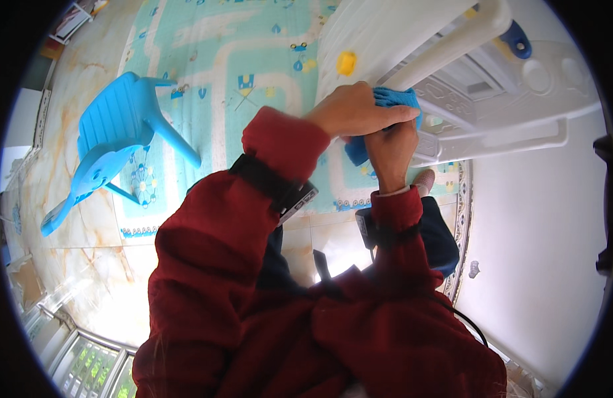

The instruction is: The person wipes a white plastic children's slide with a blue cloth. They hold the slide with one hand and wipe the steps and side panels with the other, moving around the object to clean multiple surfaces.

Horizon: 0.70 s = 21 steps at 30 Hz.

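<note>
Both hands meet at the front of a white plastic play structure [446,47]. Bunched between them is a blue cloth [397,95], with a darker blue fold hanging below the fingers. My left hand [354,110] reaches across from the left and grips the upper part, its thumb lying along the cloth. Just under it, my right hand [393,151] is closed on the same cloth from below. The cloth is beside the lower end of a thick white rail; whether it touches the rail is hard to tell. Some fingers of both hands are hidden.
A blue plastic child's chair [115,114] stands to the left, partly on a pale green play mat [187,45] with printed roads. A yellow plastic knob [346,63] sits on the white panel. Marble-look tiles [77,219] surround the mat. A white wall [525,224] bounds the right side.
</note>
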Available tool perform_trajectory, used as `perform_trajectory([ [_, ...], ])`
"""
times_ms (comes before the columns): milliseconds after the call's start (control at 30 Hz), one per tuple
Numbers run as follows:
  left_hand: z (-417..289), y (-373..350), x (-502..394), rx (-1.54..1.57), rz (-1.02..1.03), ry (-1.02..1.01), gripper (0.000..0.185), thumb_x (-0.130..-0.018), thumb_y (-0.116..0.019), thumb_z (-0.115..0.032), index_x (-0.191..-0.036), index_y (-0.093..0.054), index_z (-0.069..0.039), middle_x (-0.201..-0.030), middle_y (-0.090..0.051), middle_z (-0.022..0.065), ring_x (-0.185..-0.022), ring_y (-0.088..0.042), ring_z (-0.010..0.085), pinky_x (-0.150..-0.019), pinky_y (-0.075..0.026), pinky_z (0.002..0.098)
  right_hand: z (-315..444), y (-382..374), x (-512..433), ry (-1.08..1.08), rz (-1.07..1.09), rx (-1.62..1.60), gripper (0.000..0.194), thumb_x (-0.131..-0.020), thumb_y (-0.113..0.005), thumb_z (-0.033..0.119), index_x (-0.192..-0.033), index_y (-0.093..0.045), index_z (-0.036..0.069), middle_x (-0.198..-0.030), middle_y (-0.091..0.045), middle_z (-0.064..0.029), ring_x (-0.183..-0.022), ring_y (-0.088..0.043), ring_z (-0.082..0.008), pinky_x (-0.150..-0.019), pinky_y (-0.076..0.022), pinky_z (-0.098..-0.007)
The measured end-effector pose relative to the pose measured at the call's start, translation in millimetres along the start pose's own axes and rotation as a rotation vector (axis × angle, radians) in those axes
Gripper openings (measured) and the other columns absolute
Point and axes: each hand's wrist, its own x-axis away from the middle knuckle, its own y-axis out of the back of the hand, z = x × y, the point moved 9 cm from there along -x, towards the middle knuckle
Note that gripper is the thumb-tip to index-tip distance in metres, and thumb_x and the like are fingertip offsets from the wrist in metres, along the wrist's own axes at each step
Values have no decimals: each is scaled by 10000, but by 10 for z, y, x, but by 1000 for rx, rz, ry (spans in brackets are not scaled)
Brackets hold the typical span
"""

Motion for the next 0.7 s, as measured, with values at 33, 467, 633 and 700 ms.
perform_trajectory([
  [33,9,-39,16,127,-8,11,752,-704,-651,-597,-1001,-603,93,-868,-653,225,-743,-669,310,-631,-544,342,205,76,-26,83,9,-37,292,-748,-707,132,-1004,-612,29,-867,-657,-116,-823,-653,-230,-737,-499,-309],
  [467,-673,591,261,525,-560,-446,425,-840,-681,-225,-1192,-558,-21,-977,-656,83,-881,-637,160,-791,-519,264,1188,1391,-1413,334,-191,-214,334,-884,-634,290,-1030,-671,-8,-866,-681,-80,-781,-642,-147,-724,-511,-265],
  [633,-992,450,297,610,-584,-729,487,-845,-673,-175,-1268,-482,-27,-1010,-640,102,-904,-624,176,-800,-506,280,1404,1002,-1689,275,-104,-349,176,-802,-634,124,-925,-639,-2,-849,-644,-124,-824,-590,-277,-738,-464,-352],
  [700,-977,377,247,531,-638,-726,506,-806,-693,-176,-1237,-488,-6,-1004,-631,177,-870,-643,254,-769,-512,330,1572,990,-1555,495,-218,-172,123,-825,-638,129,-901,-646,32,-736,-629,-126,-684,-593,-279,-680,-462,-353],
])
